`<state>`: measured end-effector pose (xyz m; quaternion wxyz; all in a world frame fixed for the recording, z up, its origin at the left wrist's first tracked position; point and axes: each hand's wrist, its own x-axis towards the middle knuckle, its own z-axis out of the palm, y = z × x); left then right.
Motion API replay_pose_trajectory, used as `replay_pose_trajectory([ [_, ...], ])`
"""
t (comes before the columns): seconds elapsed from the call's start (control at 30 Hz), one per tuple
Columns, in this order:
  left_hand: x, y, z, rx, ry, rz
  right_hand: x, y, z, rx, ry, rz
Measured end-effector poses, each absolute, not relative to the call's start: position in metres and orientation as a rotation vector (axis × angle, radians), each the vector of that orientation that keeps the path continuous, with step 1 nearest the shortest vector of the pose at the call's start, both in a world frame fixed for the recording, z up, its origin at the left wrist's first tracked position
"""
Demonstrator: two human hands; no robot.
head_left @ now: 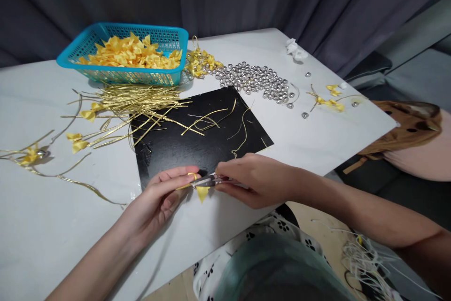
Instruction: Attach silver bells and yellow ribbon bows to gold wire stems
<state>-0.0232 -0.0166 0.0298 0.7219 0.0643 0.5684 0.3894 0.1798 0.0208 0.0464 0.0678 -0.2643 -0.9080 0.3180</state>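
Head view: left hand (pixel 162 194) has fingers pinched on a yellow ribbon piece (pixel 202 194), near edge of the black board (pixel 169 158). Right hand (pixel 252 181) has fingers closed on a small hand tool (pixel 208 181), tip at the ribbon piece; exact tool type unclear. Board lies on white worktop (pixel 70 226). Gold wires (pixel 141 98) partly overlap board; blue basket (pixel 130 76) of yellow bows (pixel 130 52) behind; silver beads (pixel 253 77) right of basket.

Left hand (pixel 165 190) lower centre of frame, pinching; right hand (pixel 252 180) beside it, curled; right forearm (pixel 338 197) slanting toward lower right.
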Motion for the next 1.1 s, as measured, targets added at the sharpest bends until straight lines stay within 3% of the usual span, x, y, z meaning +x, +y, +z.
replay_pose_trajectory([
  [0.43, -0.025, -0.011, 0.025, 0.351, 1.347, 1.095, 0.185, 0.011, 0.024, -0.952, -2.363, 0.911],
  [0.63, -0.033, -0.007, 0.021, 0.485, 1.407, 1.174, 0.185, 0.024, 0.015, -1.448, -2.448, 0.485],
  [0.8, -0.026, -0.013, 0.022, 0.509, 1.284, 1.13, 0.179, 0.033, 0.003, -1.397, -2.594, 0.122],
  [0.87, -0.024, -0.014, 0.022, 0.5, 1.25, 1.136, 0.174, 0.031, 0.004, -1.292, -2.501, 0.2],
  [1.0, -0.022, -0.017, 0.022, 0.501, 1.195, 1.127, 0.158, 0.018, 0.013, -0.901, -2.202, 0.687],
  [1.1, -0.02, -0.018, 0.02, 0.507, 1.156, 1.11, 0.143, 0.01, 0.016, -0.845, -2.044, 0.775],
])
